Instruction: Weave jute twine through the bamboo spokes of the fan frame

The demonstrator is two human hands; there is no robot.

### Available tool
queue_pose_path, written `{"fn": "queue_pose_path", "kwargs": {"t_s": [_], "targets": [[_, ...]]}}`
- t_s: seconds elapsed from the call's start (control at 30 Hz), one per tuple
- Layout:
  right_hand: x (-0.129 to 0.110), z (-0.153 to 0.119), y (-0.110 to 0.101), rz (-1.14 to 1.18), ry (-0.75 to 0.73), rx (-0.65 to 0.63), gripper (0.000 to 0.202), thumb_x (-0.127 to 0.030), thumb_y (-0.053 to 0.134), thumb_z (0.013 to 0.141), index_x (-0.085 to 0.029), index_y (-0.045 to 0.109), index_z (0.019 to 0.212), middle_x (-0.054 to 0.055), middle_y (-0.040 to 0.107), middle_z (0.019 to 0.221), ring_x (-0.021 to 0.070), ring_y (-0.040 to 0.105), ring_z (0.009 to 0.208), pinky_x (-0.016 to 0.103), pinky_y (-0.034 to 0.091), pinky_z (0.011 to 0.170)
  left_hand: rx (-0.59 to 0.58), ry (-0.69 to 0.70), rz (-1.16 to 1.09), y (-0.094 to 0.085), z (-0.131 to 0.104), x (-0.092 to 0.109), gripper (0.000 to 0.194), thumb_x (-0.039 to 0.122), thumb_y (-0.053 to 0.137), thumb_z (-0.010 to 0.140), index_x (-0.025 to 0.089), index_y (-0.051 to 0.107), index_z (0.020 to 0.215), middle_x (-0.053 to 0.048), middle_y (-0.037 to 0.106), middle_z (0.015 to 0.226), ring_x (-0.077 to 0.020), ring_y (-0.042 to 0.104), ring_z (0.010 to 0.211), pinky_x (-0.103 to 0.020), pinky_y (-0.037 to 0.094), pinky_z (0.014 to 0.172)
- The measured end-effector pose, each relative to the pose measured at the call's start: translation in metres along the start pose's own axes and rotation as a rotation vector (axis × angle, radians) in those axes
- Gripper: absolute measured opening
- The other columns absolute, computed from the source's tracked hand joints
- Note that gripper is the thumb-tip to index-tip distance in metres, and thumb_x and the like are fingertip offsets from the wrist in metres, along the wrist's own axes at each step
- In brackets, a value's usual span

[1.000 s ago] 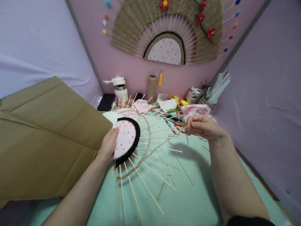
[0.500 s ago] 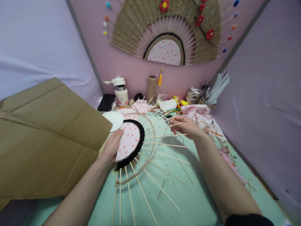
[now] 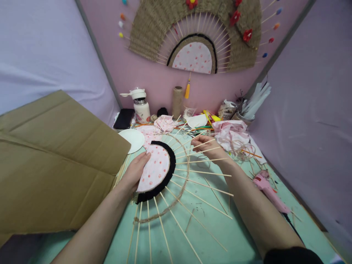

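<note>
My left hand (image 3: 136, 169) grips the straight edge of a half-round fan base, with its thumb on the white panel (image 3: 158, 167) printed with pink dots. A black band (image 3: 172, 167) rims the curved side. Thin bamboo sticks (image 3: 203, 189) fan out from it, and brown twine (image 3: 187, 172) crosses them in an arc. Among the upper sticks is my right hand (image 3: 205, 146), its fingers pinched together at the twine's upper stretch. The strand between those fingertips is thin and hard to see.
A cardboard sheet (image 3: 55, 165) leans at left. A pink glue gun (image 3: 271, 192) lies right, beside my forearm. Behind are an open-lidded bottle (image 3: 141, 110), a phone (image 3: 124, 119), dotted cloth (image 3: 231, 130) and a cardboard tube (image 3: 177, 102). A finished fan (image 3: 148, 33) hangs on the wall.
The fan base has shifted slightly right and tilted with my left hand. My right hand has moved a little left, its fingers still pinched. More of the glue gun shows.
</note>
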State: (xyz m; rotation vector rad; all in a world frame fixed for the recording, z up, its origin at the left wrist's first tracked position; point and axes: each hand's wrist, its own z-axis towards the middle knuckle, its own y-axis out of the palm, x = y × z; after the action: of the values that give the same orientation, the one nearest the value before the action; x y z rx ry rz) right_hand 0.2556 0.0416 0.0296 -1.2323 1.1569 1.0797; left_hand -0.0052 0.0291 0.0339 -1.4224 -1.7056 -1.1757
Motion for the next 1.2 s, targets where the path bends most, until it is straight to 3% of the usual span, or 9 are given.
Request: {"fn": "queue_pose_path", "kwargs": {"t_s": [0.2,0.33,0.5,0.7,0.97,1.2], "targets": [[-0.009,-0.003,-0.012,-0.053,-0.037,0.053,0.022,-0.039,0.067,0.071,-0.018,0.062,0.075,-0.002,0.054,0.058,0.0097,0.044,0.047,0.020,0.027,0.037,0.024,0.064,0.010,-0.002,0.002,0.000,0.007,0.019,0.062,0.081,0.014,0.064,0.077,-0.001,0.068,0.064,-0.0097,0.059,0.048,-0.018,0.046,0.045],[-0.013,-0.004,-0.017,0.003,-0.069,0.110,0.023,-0.040,0.068,0.071,-0.019,0.060,0.072,-0.003,0.052,0.056,0.0088,0.042,0.046,0.021,0.029,0.040,0.047,0.071,0.002,-0.006,0.006,-0.002,0.010,0.018,0.057,0.083,0.013,0.065,0.080,-0.002,0.070,0.068,-0.0094,0.060,0.049,-0.018,0.045,0.044],[-0.014,-0.001,-0.024,0.077,-0.144,0.192,0.025,-0.041,0.070,0.069,-0.019,0.059,0.071,-0.003,0.054,0.058,0.0090,0.045,0.048,0.023,0.033,0.045,0.078,0.082,-0.007,-0.010,0.010,-0.004,0.014,0.020,0.066,0.077,0.014,0.066,0.089,-0.003,0.072,0.076,-0.0113,0.063,0.053,-0.019,0.046,0.045],[-0.018,-0.003,-0.034,0.051,-0.192,0.245,0.028,-0.046,0.069,0.071,-0.020,0.057,0.073,-0.003,0.053,0.057,0.0102,0.045,0.050,0.023,0.032,0.047,0.073,0.067,-0.025,-0.010,0.011,-0.004,0.007,0.019,0.064,0.078,0.013,0.066,0.082,-0.002,0.072,0.073,-0.0096,0.062,0.053,-0.017,0.047,0.047],[-0.016,-0.001,-0.038,0.134,-0.265,0.231,0.032,-0.049,0.070,0.072,-0.020,0.054,0.071,-0.006,0.043,0.053,0.0084,0.040,0.048,0.022,0.033,0.048,0.030,0.046,-0.002,-0.009,0.009,-0.007,0.018,0.027,0.071,0.073,0.012,0.065,0.081,-0.003,0.072,0.073,-0.0100,0.063,0.054,-0.017,0.047,0.047],[-0.012,0.001,-0.030,0.299,-0.090,0.060,0.034,-0.048,0.075,0.068,-0.019,0.057,0.069,-0.005,0.044,0.051,0.0078,0.041,0.045,0.021,0.031,0.042,0.027,0.057,0.015,-0.003,0.005,-0.003,0.008,0.019,0.061,0.081,0.012,0.065,0.082,-0.003,0.072,0.073,-0.0106,0.063,0.054,-0.019,0.048,0.049]]}}
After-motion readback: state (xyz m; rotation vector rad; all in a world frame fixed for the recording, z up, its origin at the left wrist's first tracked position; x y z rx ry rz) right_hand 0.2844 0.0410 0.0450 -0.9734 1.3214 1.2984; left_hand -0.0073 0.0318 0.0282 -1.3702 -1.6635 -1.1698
